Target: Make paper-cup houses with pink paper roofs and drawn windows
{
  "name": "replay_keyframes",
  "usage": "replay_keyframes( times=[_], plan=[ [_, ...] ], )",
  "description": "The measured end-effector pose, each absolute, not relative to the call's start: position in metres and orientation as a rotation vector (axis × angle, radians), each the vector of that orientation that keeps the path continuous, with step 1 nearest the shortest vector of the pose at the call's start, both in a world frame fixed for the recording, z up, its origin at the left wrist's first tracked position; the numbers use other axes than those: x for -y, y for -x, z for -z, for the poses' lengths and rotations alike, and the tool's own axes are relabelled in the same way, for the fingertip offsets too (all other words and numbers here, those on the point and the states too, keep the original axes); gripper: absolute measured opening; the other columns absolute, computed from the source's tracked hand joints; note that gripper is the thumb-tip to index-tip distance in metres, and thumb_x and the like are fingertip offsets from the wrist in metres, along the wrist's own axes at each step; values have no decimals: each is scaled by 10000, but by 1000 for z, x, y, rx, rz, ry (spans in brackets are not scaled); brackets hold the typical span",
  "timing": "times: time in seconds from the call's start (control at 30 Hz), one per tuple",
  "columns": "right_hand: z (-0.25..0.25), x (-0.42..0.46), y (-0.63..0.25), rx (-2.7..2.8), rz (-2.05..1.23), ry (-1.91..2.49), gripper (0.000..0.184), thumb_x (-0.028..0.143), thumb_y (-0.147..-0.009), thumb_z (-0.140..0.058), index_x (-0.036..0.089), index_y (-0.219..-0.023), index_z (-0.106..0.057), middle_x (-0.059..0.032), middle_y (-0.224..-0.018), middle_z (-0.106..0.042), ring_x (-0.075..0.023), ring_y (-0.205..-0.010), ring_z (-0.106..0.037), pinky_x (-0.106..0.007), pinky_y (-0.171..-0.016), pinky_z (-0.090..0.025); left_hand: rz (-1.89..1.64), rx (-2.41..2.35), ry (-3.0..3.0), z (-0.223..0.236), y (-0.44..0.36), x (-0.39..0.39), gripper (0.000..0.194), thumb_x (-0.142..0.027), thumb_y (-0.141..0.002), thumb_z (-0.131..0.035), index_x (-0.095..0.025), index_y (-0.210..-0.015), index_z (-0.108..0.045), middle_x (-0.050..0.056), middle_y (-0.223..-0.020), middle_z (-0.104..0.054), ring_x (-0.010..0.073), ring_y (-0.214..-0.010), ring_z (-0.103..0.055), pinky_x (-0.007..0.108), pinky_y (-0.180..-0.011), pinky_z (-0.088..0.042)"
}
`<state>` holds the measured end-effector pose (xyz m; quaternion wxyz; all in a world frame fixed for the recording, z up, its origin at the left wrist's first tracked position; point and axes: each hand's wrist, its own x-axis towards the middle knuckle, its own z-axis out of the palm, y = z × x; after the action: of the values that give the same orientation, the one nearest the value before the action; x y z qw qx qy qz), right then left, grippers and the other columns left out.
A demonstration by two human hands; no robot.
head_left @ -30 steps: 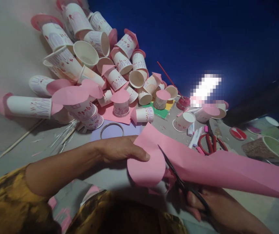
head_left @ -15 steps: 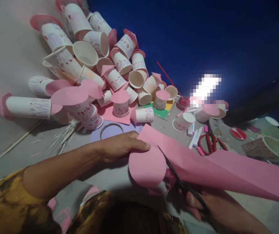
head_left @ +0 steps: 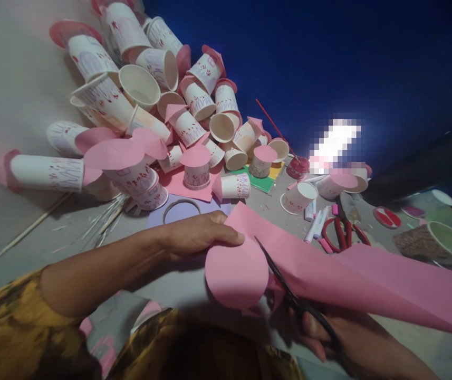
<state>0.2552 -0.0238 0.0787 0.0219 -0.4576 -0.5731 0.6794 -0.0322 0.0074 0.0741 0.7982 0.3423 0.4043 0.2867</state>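
A large sheet of pink paper (head_left: 328,274) stretches from the middle of the view to the right edge. Its left end has a rounded, partly cut-out lobe (head_left: 236,274). My left hand (head_left: 205,232) pinches the paper above this lobe, thumb on top. My right hand (head_left: 324,332) grips a pair of black scissors (head_left: 285,285) by the handles. Their blades lie at the edge of the rounded shape, tip pointing up and left. Part of the lower blade is hidden by the paper. A narrow pink offcut hangs beside the blades.
Decorated paper cups (head_left: 194,126) with pink paper tops are piled at the back left. A roll of tape (head_left: 180,203) lies on purple paper. Markers (head_left: 316,224), red-handled pliers (head_left: 342,235) and a brown patterned cup (head_left: 415,240) are on the right. A wooden stick (head_left: 31,224) lies left.
The rounded lobe of pink paper has swung slightly left and down, away from the scissors. Both hands keep almost the same place and grip.
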Motion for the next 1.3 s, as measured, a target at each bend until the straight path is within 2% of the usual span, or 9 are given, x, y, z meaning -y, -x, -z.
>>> replay_keyframes(
  times=[0.13,0.37,0.63,0.83,1.0,1.17,1.3],
  plan=[
    [-80,22,-255,1794,-2106,1413,703,821,-817,-589,201,-510,-466,-6,-636,-487,-169,-696,-477,-306,-759,-420,-622,-857,-746,-76,32,-9,152,-246,-749,-752,-119,-666,-739,48,-622,-679,132,-537,-548,235,-476,-364],
    [-74,20,-259,1861,-2128,1414,625,746,-854,-605,202,-565,-498,8,-612,-473,-151,-646,-421,-303,-712,-413,-606,-903,-767,-80,32,-11,162,-249,-742,-752,-133,-642,-699,33,-597,-652,123,-527,-505,236,-479,-350],
    [-80,8,-260,1990,-2151,1313,711,849,-833,-535,212,-525,-467,-5,-610,-467,-165,-653,-433,-321,-745,-445,-576,-975,-840,-84,32,-16,213,-285,-722,-724,-151,-581,-636,20,-558,-585,127,-502,-481,258,-458,-293],
    [-84,5,-259,1975,-2205,1319,636,743,-864,-581,206,-546,-463,-15,-642,-510,-166,-678,-461,-297,-726,-439,-564,-997,-896,-89,32,-16,250,-313,-714,-721,-169,-560,-586,1,-548,-539,121,-498,-445,259,-456,-278],
    [-85,6,-256,1962,-2205,1296,603,705,-870,-588,214,-546,-458,0,-603,-477,-165,-662,-461,-298,-742,-451,-556,-1000,-904,-89,32,-16,232,-307,-722,-717,-168,-580,-596,-4,-559,-539,116,-494,-434,267,-459,-254],
    [-85,5,-256,2000,-2159,1331,652,772,-842,-576,208,-531,-472,-18,-625,-522,-173,-673,-484,-317,-755,-453,-589,-997,-917,-89,30,-16,265,-287,-724,-712,-185,-542,-550,-17,-528,-501,109,-481,-404,266,-443,-225],
    [-87,5,-254,1984,-2177,1338,657,785,-822,-584,211,-528,-457,-11,-611,-498,-170,-659,-467,-322,-759,-458,-578,-1000,-904,-90,29,-15,256,-300,-726,-706,-184,-549,-562,-11,-540,-507,114,-483,-422,264,-435,-240]
  ],
)
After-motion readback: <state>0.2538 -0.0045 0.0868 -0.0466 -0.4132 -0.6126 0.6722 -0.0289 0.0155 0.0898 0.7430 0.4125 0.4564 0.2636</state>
